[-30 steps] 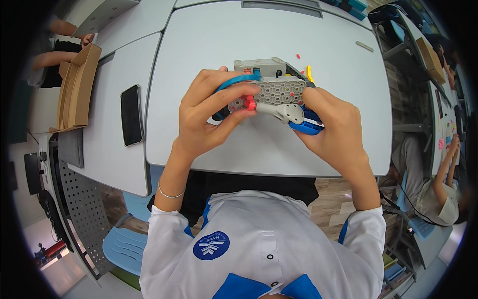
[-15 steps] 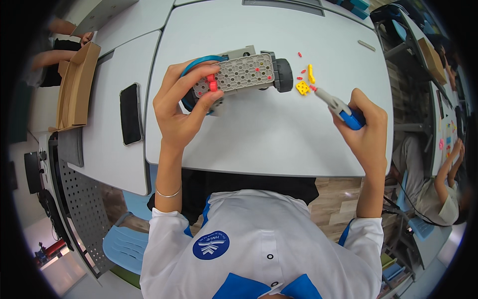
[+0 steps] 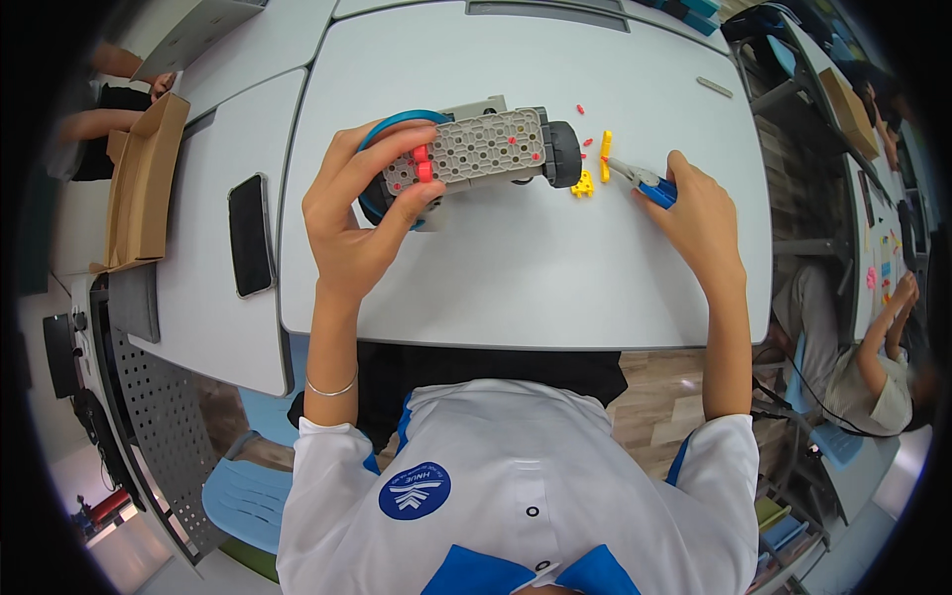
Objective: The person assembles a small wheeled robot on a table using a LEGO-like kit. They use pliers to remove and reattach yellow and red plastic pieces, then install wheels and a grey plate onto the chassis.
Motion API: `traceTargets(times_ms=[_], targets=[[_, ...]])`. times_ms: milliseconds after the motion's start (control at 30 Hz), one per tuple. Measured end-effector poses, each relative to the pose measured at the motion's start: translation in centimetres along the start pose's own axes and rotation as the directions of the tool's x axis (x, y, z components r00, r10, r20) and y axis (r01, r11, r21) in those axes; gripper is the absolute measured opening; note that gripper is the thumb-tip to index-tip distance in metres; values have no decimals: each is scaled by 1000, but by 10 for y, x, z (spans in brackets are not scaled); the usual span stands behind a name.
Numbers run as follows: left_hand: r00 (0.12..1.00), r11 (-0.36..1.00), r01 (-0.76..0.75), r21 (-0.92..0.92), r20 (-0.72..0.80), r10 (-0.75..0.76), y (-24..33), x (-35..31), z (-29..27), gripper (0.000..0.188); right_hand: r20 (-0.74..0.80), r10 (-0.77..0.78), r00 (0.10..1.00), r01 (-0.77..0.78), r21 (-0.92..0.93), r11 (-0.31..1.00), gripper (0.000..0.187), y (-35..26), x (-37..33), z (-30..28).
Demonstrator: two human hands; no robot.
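Note:
My left hand [image 3: 349, 213] holds a grey toy vehicle [image 3: 488, 146] tilted over the table, its perforated flat side facing up. A black wheel [image 3: 563, 155] shows at its right end, and a blue ring [image 3: 397, 118] at its left. My fingers pinch it beside a red connector [image 3: 423, 164]. In my right hand [image 3: 699, 213] is a plier-like tool [image 3: 654, 188] with grey jaws and a blue handle. Its tip reaches a yellow bar [image 3: 606, 145]; whether they touch is too small to tell. Nearby lie a yellow perforated piece [image 3: 583, 184] and several small red pins [image 3: 581, 109].
A grey bar [image 3: 714, 87] lies at the table's far right. On the left table are a black phone [image 3: 252, 236] and an open cardboard box [image 3: 144, 188]. Blue chairs [image 3: 243, 501] stand lower left. Other people's arms [image 3: 886, 327] show at both sides.
My right hand has moved the tool left and slightly up, from near the yellow perforated piece to the yellow bar. My left hand keeps the vehicle nearly still.

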State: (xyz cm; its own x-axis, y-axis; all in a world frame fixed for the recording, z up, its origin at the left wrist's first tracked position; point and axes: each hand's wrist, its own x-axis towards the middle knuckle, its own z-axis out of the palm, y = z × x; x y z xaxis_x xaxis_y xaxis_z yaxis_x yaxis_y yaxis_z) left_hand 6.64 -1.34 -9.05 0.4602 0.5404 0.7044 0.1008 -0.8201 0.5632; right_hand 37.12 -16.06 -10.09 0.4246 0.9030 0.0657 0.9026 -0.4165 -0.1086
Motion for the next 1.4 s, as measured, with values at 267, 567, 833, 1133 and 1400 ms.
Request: traceTargets(times_ms=[267, 567, 833, 1133, 1400], targets=[[1000, 1000, -6, 5, 18, 6, 2, 1, 1, 41, 30, -29, 999, 32, -85, 996, 41, 7, -13, -4], [1000, 1000, 5, 3, 31, -5, 4, -1, 1, 43, 98, -120, 988, 131, -107, 986, 40, 10, -20, -5], [947, 959, -247, 137, 244, 209, -6, -45, 20, 30, 148, -78, 986, 74, 36, 997, 42, 12, -21, -6], [934, 932, -221, 287, 337, 118, 0, -50, 28, 22, 98, -108, 989, 91, 158, 983, 44, 13, -30, -6], [909, 958, -191, 212, 407, 91, 62, 3, 23, 20, 27, -166, 986, 153, 275, 949, 43, 6, -45, -26]])
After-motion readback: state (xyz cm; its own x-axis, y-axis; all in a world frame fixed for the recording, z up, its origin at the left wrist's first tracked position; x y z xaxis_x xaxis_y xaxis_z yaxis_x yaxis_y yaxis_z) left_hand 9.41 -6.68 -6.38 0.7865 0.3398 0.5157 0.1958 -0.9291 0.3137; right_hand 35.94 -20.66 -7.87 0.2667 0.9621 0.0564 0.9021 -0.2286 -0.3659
